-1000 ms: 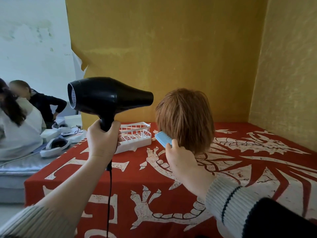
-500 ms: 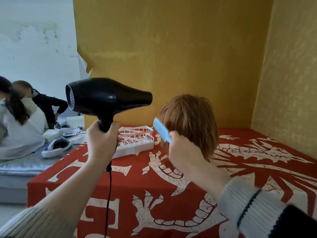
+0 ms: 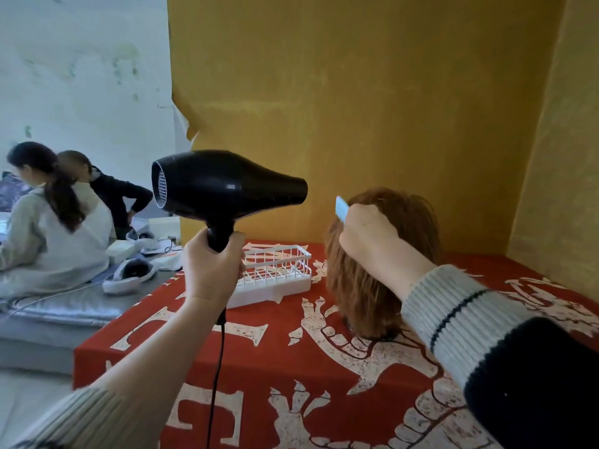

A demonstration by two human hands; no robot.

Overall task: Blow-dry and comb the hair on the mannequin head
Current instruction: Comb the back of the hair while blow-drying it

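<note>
One white wire basket (image 3: 274,270) sits on the red patterned cloth (image 3: 259,367), just behind the left hand (image 3: 210,273); its contents cannot be determined. The left hand grips the handle of one black hair dryer (image 3: 227,186), nozzle directed toward the mannequin head (image 3: 366,286). The right hand (image 3: 369,234) pinches one blue comb (image 3: 342,206) against the upper left of the hair. Count: two hands, two people seated at left.

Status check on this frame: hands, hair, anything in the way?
Left hand grips hair dryer, nozzle toward mannequin head. Right hand holds blue comb at hair's upper left. White basket beside head, apart.
</note>
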